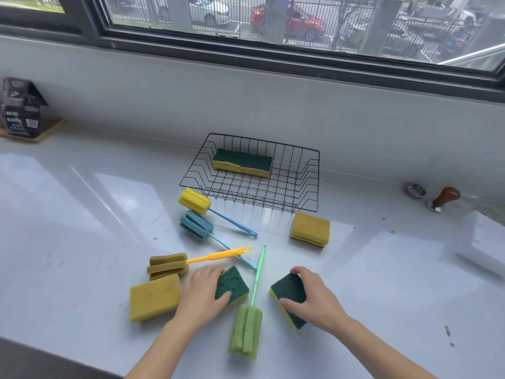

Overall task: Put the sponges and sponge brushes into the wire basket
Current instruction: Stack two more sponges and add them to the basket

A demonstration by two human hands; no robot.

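Observation:
The black wire basket (pixel 311 170) stands at the back of the white counter with green-and-yellow sponges (pixel 243 162) lying inside. My left hand (pixel 200 294) grips a green-topped sponge (pixel 232 283) on the counter. My right hand (pixel 311 296) grips another green-topped sponge (pixel 289 292). Between them lies a green sponge brush (pixel 246 332). A yellow sponge (pixel 154 298) lies left of my left hand, with an olive brush with an orange handle (pixel 169 265) behind it. A yellow brush (pixel 194 201) and a blue brush (pixel 196 225) lie by the basket's front left. Another yellow sponge stack (pixel 310 229) sits at its front right.
A dark box (pixel 20 108) on a wooden board stands at the far left by the wall. A wood-handled tamper (pixel 444 199) and a small metal ring (pixel 416 189) sit at the right. A white block (pixel 483 242) lies at the right edge.

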